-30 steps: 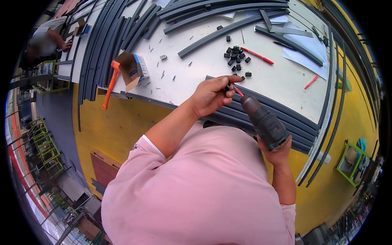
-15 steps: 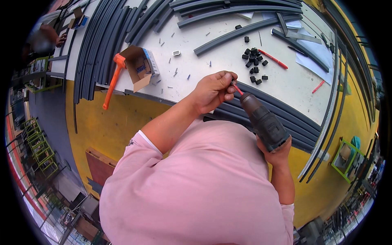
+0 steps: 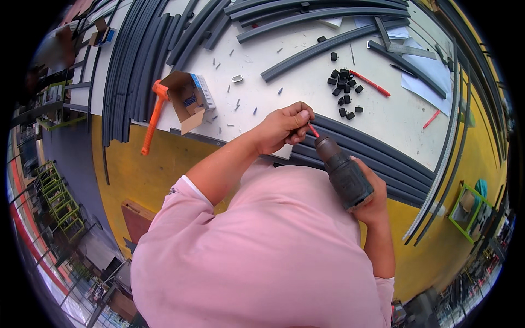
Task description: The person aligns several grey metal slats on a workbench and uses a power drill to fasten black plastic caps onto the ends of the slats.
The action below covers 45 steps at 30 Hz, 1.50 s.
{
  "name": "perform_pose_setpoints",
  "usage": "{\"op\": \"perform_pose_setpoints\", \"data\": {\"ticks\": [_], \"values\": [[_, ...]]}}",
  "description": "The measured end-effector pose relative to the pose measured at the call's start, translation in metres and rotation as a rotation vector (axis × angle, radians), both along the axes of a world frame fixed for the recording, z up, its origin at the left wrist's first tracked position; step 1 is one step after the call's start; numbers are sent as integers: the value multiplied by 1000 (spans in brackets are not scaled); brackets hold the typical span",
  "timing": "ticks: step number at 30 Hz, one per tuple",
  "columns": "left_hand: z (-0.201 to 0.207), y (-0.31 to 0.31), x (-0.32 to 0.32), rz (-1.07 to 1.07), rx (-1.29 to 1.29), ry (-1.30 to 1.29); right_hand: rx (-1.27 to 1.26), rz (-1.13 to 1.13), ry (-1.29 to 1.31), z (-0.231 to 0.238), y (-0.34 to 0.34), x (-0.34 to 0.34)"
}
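My right hand [image 3: 374,192] is wrapped around a dark cordless drill [image 3: 348,176], which points up and to the left over the near edge of the table. A red driver bit [image 3: 313,130] sticks out of its chuck. At the bit's tip, my left hand [image 3: 280,129] pinches with thumb and fingers; whatever small thing they hold is hidden. Just beyond the hands lie grey plastic profiles [image 3: 377,146] along the table edge. Loose screws [image 3: 255,111] are scattered on the white table [image 3: 295,93], and several small black plastic blocks [image 3: 342,87] lie in a cluster farther right.
An open cardboard box [image 3: 188,104] with screws inside stands left, beside an orange hammer [image 3: 155,120] overhanging the edge. Long grey profiles [image 3: 136,60] fill the far left. A red marker [image 3: 371,83], a metal square [image 3: 407,50] and paper sheets [image 3: 426,90] lie right.
The drill and my right hand have shifted slightly left, and more of the right hand's fingers show along the drill's side. My left hand stays pinched at the bit's tip.
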<state>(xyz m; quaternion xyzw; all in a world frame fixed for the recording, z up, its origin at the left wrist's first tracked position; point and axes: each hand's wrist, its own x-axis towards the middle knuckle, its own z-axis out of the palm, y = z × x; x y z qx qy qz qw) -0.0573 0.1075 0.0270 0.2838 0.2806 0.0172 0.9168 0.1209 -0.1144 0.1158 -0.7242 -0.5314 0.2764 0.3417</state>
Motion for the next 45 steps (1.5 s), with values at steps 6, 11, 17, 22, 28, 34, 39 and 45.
{"op": "perform_pose_setpoints", "data": {"ticks": [6, 11, 17, 22, 28, 34, 39, 45], "values": [[1, 18, -20, 46, 39, 30, 8, 40, 54, -12, 25, -7], [12, 42, -43, 129, 131, 71, 113, 158, 30, -20, 58, -11], [15, 56, -61, 223, 196, 105, 187, 200, 63, -27, 83, -21], [14, 58, -69, 283, 247, 165, 227, 239, 61, -30, 92, -27], [8, 59, -68, 318, 503, 334, 205, 241, 44, -33, 93, -38], [21, 58, -54, -79, 1607, 1018, 238, 280, -200, -32, 79, -28], [-2, 58, -46, -14, 1661, 948, 92, 131, -169, -22, 33, -11], [31, 26, 20, -180, 1393, 540, 8, -270, 56, -25, -40, -3]]}}
